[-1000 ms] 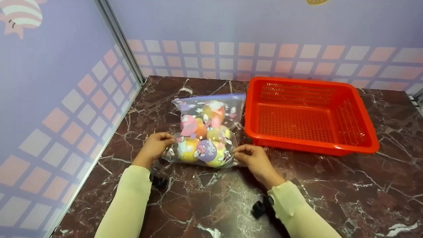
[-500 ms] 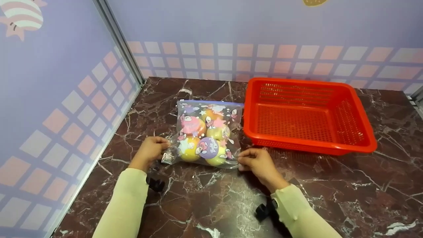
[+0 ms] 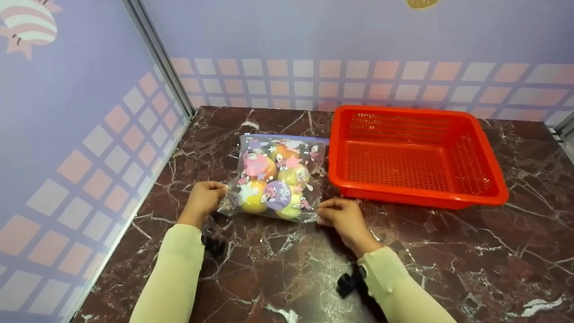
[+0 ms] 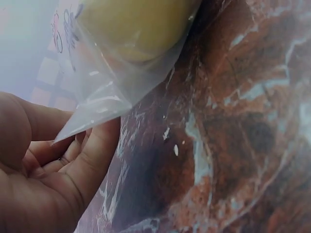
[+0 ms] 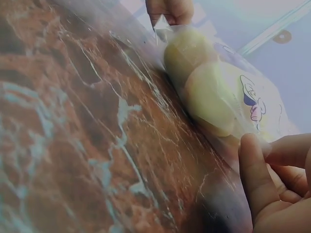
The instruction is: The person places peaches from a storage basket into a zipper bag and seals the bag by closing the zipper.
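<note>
A clear zip bag [image 3: 282, 157] printed with pink and purple cartoons lies on the table, its purple zip edge toward the wall. Inside are several round yellow and orange fruits [image 4: 136, 29], whose exact kind I cannot tell through the print. At the bag's near left corner, my left hand [image 3: 205, 200] pinches the plastic between thumb and fingers. My right hand [image 3: 345, 220] pinches the near right corner the same way; the right wrist view shows its thumb [image 5: 253, 170] against the film. Two pale yellow fruits [image 5: 209, 97] press against the plastic in that view.
A red plastic basket [image 3: 417, 197] with slotted walls stands right of the bag, close to its zip end. The dark marbled table [image 3: 278, 269] meets a patterned wall [image 3: 309, 36] behind and another panel [image 3: 89, 157] at the left.
The bag's far end, lifted and crumpled a second ago, now lies flatter. Both hands keep their pinch on the near corners and have shifted only slightly.
</note>
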Motion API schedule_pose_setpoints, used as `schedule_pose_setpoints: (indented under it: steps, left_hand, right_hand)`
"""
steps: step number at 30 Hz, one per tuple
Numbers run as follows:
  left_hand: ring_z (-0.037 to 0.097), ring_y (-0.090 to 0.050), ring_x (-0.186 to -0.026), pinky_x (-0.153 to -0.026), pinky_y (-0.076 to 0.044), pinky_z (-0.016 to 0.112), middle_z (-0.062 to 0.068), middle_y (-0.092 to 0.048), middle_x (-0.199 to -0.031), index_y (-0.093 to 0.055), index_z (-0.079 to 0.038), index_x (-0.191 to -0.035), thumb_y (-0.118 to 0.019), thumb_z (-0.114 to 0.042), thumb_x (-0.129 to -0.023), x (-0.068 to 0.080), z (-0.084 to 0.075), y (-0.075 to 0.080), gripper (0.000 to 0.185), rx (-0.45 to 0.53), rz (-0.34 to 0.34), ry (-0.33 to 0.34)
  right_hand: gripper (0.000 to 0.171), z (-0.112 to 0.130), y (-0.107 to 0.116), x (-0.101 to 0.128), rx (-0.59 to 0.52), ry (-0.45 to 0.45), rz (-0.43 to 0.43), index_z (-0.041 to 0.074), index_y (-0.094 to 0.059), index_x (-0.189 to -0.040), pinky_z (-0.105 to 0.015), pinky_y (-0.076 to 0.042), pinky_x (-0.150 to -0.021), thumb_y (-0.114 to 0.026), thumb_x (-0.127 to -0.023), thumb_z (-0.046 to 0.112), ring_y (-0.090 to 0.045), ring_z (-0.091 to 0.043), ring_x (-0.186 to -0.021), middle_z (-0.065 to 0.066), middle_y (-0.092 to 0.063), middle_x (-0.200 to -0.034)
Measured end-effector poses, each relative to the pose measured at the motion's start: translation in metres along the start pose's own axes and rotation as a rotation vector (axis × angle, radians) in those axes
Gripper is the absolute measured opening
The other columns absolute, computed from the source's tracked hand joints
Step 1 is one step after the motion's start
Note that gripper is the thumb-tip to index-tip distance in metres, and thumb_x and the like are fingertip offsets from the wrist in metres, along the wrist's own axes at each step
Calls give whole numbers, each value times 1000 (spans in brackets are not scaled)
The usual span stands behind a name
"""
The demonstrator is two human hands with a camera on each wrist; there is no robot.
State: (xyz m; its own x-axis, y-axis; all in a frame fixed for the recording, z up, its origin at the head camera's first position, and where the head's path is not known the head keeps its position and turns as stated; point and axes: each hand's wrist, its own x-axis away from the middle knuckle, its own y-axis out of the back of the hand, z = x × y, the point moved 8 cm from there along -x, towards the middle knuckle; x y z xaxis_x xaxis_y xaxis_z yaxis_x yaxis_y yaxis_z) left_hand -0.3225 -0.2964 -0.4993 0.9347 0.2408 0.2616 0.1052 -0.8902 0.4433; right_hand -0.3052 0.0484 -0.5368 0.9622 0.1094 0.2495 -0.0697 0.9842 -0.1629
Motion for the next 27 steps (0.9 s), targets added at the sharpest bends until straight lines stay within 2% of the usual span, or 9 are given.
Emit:
schedule_pose_setpoints:
  steps: [6, 9, 12, 14, 17, 19, 22, 25, 27]
  left_hand:
    - [5, -46, -61, -51, -40, 18, -3, -54, -73, -63, 9, -114, -58, -8, -95, 1, 2, 0, 26, 71, 26, 14]
    - [6, -50, -64, -55, -44, 18, -1, -58, -79, -64, 9, -114, -59, -7, -94, 2, -1, 4, 26, 39, 17, -1]
    - [9, -54, -66, -57, -46, 21, 6, -63, -87, -65, 7, -115, -56, -5, -94, 5, -9, 8, 25, -88, 0, -52]
    - [14, -57, -68, -61, -47, 26, 12, -66, -91, -66, 4, -113, -55, -4, -92, 8, -19, 11, 25, -235, -38, -116]
    - [28, -64, -82, -74, -52, 38, 20, -68, -101, -66, 3, -113, -55, -5, -91, 18, -40, 13, 27, -430, -122, -222]
    - [35, -63, -96, -86, -50, 46, 23, -67, -107, -65, 4, -115, -56, -6, -91, 26, -54, 12, 27, -528, -165, -279]
    - [40, -60, -108, -95, -46, 50, 24, -64, -114, -64, 4, -118, -56, -7, -92, 35, -75, 6, 30, -590, -195, -342]
    - [41, -58, -112, -98, -45, 51, 23, -62, -120, -63, 3, -121, -54, -7, -92, 41, -96, -3, 32, -629, -205, -396]
    - [40, -58, -115, -100, -45, 50, 21, -60, -124, -62, 2, -123, -54, -8, -93, 44, -108, -10, 33, -641, -202, -423]
  right_hand:
    - [17, -4, 3, 3, -8, -6, 17, -14, -65, -98, -32, -60, -67, -64, -82, -13, -66, -17, -66, -13, -67, -83]
    - [19, -3, 4, 5, 6, -3, 36, -14, -65, -101, -32, -60, -69, -64, -82, -12, -68, -17, -68, -12, -68, -85]
    - [22, 2, 6, 8, 74, 11, 59, -13, -65, -104, -32, -60, -70, -64, -83, -10, -68, -17, -69, -15, -69, -89]
    - [23, 7, 10, 11, 159, 22, 89, -12, -65, -106, -33, -60, -70, -65, -84, -7, -69, -19, -70, -18, -70, -92]
    - [25, 18, 18, 17, 310, 56, 154, -9, -66, -109, -35, -59, -73, -66, -86, 1, -71, -26, -76, -23, -69, -99]
    - [27, 27, 22, 22, 404, 87, 201, -6, -66, -111, -37, -59, -77, -66, -88, 7, -71, -30, -83, -23, -68, -106]
    - [27, 45, 31, 32, 528, 157, 227, 2, -68, -113, -35, -57, -82, -67, -89, 16, -69, -30, -92, -18, -68, -113]
    - [25, 68, 43, 40, 602, 199, 194, 13, -69, -112, -34, -57, -73, -67, -90, 24, -67, -25, -85, -9, -70, -110]
    - [22, 85, 53, 44, 636, 231, 157, 18, -69, -111, -33, -56, -64, -66, -91, 27, -64, -20, -75, -6, -71, -104]
